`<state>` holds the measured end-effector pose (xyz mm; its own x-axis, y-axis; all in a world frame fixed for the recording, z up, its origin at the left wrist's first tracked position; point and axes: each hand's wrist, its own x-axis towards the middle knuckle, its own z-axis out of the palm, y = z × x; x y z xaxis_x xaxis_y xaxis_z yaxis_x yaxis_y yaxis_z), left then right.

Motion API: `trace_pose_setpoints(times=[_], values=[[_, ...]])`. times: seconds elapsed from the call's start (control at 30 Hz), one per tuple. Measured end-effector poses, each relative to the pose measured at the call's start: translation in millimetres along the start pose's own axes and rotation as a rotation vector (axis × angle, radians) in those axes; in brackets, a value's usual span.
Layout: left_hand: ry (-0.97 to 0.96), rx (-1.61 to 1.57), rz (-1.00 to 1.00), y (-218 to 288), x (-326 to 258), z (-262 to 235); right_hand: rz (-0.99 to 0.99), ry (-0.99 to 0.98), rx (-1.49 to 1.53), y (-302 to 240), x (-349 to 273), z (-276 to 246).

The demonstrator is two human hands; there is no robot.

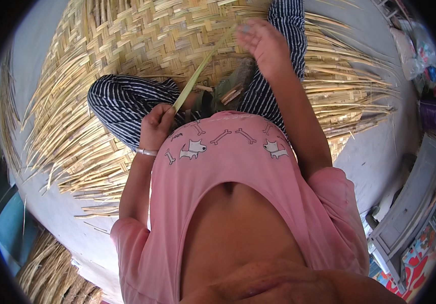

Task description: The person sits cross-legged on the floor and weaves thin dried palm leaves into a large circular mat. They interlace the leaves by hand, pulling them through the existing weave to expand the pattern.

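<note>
I sit on a large woven mat (127, 35) of pale yellow reed strips, with loose strip ends fanning out at its edges. A long green-yellow strip (200, 71) runs diagonally across my lap. My left hand (156, 127), with a thin bracelet at the wrist, is closed around the strip's lower end beside my striped trouser knee (121, 101). My right hand (264, 44) is stretched out over the mat and pinches the strip's upper end. My pink shirt (228, 167) fills the middle of the view.
A bundle of dried strips (51, 273) lies at the lower left next to a blue object (10, 228). Grey concrete floor (380, 142) surrounds the mat. A grey bench-like piece (412, 202) and several bags (420, 55) stand on the right.
</note>
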<state>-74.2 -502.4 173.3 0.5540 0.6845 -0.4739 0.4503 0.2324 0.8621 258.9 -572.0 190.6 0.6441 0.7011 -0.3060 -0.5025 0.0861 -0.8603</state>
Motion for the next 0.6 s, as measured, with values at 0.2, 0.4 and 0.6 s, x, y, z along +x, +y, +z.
trace_pose_setpoints(times=[0.2, 0.4, 0.6], values=[[0.016, 0.08, 0.15, 1.8, 14.1, 1.3, 0.142, -0.165, -0.226, 23.9, -35.1, 29.0], [0.054, 0.183, 0.181, 8.8, 9.1, 4.3, 0.288, -0.167, -0.251, 43.5, -40.1, 33.4], [0.0, 0.281, 0.172, 12.4, 12.8, 6.1, 0.282, -0.208, -0.341, 47.7, -45.3, 43.3]])
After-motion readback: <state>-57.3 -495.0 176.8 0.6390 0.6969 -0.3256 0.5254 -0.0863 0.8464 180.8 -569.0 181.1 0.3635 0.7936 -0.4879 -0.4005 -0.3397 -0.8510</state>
